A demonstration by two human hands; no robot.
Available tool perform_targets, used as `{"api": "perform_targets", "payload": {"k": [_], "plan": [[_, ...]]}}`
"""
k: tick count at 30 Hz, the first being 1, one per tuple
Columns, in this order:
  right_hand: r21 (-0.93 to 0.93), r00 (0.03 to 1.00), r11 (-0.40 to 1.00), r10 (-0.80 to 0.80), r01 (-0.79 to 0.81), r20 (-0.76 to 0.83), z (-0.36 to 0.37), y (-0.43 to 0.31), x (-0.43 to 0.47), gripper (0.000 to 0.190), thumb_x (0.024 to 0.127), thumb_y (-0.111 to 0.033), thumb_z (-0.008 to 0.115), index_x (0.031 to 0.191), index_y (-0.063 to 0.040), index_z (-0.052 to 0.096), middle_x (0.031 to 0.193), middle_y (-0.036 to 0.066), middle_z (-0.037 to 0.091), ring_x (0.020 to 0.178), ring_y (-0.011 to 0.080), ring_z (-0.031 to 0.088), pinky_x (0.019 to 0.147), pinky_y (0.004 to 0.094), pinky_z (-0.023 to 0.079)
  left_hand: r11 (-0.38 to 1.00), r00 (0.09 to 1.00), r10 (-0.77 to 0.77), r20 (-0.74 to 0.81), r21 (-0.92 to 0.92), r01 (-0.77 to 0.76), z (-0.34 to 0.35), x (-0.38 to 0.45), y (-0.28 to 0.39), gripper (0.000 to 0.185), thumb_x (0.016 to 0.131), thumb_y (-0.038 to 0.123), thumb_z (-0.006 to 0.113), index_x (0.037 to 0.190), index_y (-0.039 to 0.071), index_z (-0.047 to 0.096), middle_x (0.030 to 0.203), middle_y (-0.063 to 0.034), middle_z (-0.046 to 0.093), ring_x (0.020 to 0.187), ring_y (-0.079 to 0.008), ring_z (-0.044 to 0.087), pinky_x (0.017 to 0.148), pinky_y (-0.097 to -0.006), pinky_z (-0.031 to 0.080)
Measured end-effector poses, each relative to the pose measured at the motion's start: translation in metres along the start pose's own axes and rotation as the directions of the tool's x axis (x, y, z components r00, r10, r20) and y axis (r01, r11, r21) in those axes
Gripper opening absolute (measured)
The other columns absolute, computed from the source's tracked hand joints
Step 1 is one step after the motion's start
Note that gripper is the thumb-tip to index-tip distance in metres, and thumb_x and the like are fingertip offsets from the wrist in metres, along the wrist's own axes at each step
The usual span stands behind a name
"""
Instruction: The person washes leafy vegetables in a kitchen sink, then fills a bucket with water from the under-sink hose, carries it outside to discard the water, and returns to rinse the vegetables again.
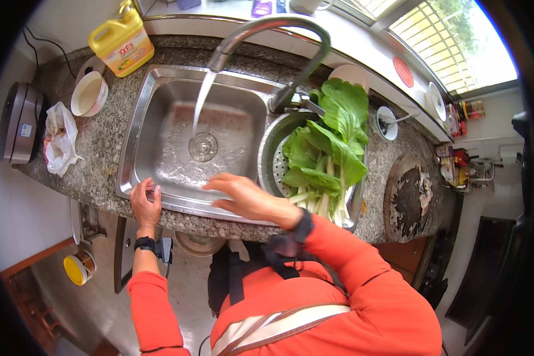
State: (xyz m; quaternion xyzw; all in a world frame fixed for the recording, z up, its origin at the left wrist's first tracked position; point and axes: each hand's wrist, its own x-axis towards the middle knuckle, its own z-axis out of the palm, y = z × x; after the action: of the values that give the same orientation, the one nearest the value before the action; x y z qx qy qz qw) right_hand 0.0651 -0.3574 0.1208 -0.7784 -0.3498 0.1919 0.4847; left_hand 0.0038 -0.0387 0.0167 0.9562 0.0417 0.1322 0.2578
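Note:
Water runs from the arched metal faucet (289, 23) into the stainless steel sink (169, 98), spreading around its drain strainer (203, 147). At the basin's front left corner, my left hand (145, 202) rests on or just above the rim, thumb and fingers apart, holding nothing visible. My right hand (242, 196) is over the front edge, slightly blurred, with spread fingers and nothing seen in them. Beside my right forearm, leafy greens with pale stalks (329, 151) lie heaped in a perforated metal colander (279, 171), which they partly cover.
On the granite counter (102, 147) to the left are a yellow detergent jug (124, 44), a bowl (89, 94) and a plastic bag (61, 138). Rightward stand a small white bowl with a spoon (387, 123) and a worn round chopping board (402, 200). A cabinet door (127, 253) hangs open below.

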Motion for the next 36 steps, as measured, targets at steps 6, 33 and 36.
{"api": "perform_targets", "payload": {"k": [6,33,36], "plan": [[0.362,0.757,0.887,0.442,-0.287,-0.481,-0.11,-0.015,-0.185,0.022,0.095,-0.009,0.065,0.115,0.0,0.067,0.103,0.007,0.072,0.095,0.0137,0.068,0.08,0.027,0.056,0.927,0.975,-0.177,-0.135,-0.354,0.119,0.006,0.005,0.059,0.028,0.093,0.014,0.066,0.118,0.003,0.063,0.11,-0.011,0.066,0.103,-0.024,0.063,0.095,-0.036,0.048],[0.902,0.694,0.345,0.716,-0.258,-0.075,-0.1,0.141,-0.252,0.041,0.105,-0.034,0.048,0.123,0.003,0.056,0.107,0.006,0.065,0.091,0.0151,0.061,0.082,0.0311,0.051,0.422,0.707,0.153,0.691,-0.692,0.585,0.179,-0.03,0.39,0.066,0.079,0.036,0.085,0.127,0.0,0.059,0.121,-0.0094,0.065,0.111,-0.0182,0.06,0.098,-0.0325,0.049],[0.662,0.714,0.641,0.664,-0.389,-0.223,-0.097,0.117,-0.243,0.041,0.102,-0.031,0.051,0.123,0.003,0.056,0.11,0.012,0.066,0.095,0.0207,0.063,0.084,0.0341,0.051,0.384,0.596,0.216,0.773,-0.629,0.676,0.161,-0.02,0.386,0.061,0.082,0.032,0.082,0.129,0.001,0.057,0.125,-0.0093,0.063,0.114,-0.0176,0.058,0.099,-0.0314,0.047]]}}
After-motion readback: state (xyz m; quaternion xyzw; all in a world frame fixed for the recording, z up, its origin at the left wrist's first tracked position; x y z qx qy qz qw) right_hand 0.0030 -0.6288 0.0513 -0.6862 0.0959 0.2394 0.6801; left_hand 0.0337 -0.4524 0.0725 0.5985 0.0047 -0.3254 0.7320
